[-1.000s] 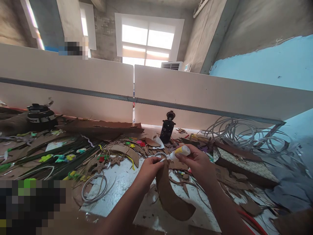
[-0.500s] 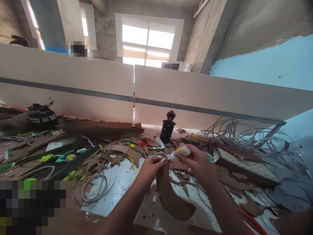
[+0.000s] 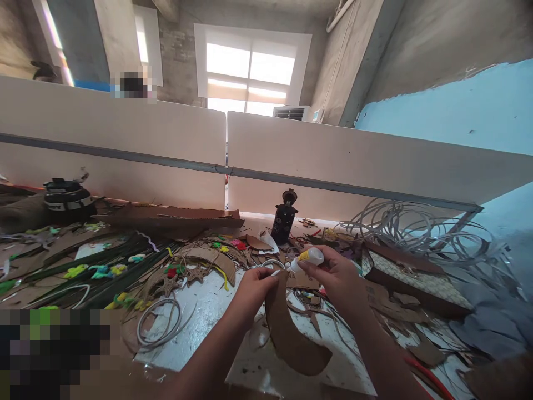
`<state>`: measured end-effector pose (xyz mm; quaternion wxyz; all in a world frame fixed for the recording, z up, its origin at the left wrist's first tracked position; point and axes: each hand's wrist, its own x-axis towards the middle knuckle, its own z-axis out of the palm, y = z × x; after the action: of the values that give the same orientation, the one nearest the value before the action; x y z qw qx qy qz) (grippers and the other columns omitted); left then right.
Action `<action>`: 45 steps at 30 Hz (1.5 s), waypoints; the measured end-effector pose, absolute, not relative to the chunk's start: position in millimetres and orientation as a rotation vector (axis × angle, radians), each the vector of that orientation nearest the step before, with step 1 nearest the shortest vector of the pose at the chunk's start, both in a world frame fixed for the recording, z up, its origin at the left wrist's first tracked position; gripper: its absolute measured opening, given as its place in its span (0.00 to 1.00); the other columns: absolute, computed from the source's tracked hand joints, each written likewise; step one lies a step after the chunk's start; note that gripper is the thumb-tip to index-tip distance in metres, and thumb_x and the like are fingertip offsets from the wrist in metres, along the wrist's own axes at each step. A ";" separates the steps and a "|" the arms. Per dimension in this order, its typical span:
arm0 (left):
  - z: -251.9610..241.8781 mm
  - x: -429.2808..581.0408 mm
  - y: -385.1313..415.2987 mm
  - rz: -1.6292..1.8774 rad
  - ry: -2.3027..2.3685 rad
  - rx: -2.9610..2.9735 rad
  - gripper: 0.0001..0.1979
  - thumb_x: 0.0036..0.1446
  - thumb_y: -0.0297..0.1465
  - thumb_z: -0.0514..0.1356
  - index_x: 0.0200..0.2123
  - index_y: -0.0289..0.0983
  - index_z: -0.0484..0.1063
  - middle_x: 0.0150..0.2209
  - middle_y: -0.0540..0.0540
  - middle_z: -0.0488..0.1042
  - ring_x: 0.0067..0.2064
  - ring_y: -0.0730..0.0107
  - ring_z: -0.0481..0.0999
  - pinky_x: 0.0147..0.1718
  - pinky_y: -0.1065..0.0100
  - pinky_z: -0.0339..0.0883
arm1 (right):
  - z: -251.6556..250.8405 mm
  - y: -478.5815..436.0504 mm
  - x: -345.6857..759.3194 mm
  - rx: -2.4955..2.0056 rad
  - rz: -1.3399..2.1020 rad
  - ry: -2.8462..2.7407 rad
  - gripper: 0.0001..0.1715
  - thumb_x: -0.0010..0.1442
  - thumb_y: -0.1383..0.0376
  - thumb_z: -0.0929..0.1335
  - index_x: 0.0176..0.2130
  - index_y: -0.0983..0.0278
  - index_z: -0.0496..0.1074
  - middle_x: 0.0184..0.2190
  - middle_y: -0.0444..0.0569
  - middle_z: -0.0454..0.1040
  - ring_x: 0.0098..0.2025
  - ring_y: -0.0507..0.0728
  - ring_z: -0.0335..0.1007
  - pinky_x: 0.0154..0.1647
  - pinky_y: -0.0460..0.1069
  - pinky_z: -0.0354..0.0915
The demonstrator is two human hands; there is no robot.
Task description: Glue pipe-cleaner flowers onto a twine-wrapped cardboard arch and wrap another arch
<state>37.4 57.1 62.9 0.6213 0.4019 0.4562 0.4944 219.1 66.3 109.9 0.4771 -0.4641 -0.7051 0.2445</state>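
My left hand (image 3: 257, 289) pinches the upper end of a curved brown cardboard strip (image 3: 289, 339), whose lower end bends to the right over the white work surface. A thin white cord (image 3: 275, 263) loops at the top of the strip, beside my left fingertips. In my right hand (image 3: 335, 272) is a small clear glue bottle (image 3: 311, 257) with a yellow label. It is tilted, its nozzle pointing down and left at the strip's top end. Whether glue is coming out cannot be made out.
Behind my hands stands a black bottle (image 3: 284, 222) with its lid up. Coiled pale cord (image 3: 160, 322) lies left, near cardboard starfish (image 3: 195, 273). A patterned handbag (image 3: 412, 278) and a tangle of grey strips (image 3: 420, 230) sit right. White partition panels (image 3: 353, 161) close off the back.
Almost nothing differs. The whole view has shifted slightly, while both hands keep their hold on the cardboard strip and the glue bottle.
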 end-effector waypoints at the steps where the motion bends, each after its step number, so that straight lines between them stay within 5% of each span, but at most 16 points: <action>1: 63.3 37.5 56.8 1.133 1.056 0.928 0.03 0.48 0.27 0.64 0.29 0.35 0.79 0.26 0.50 0.77 0.28 0.71 0.72 0.30 0.71 0.60 | 109.1 66.0 218.5 -1.137 0.598 -1.727 0.14 0.58 0.53 0.72 0.37 0.61 0.75 0.30 0.47 0.77 0.33 0.60 0.71 0.35 0.51 0.64; 45: 58.0 38.7 59.0 1.174 1.026 0.910 0.08 0.45 0.32 0.68 0.29 0.35 0.80 0.27 0.48 0.79 0.30 0.70 0.72 0.32 0.70 0.62 | 104.8 68.8 217.2 -1.089 0.635 -1.758 0.12 0.58 0.54 0.72 0.36 0.60 0.74 0.30 0.45 0.76 0.33 0.59 0.69 0.33 0.49 0.62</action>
<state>38.7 59.0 58.0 0.6195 0.3956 0.4460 0.5107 217.2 68.8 104.8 0.4700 -0.4443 -0.7174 0.2590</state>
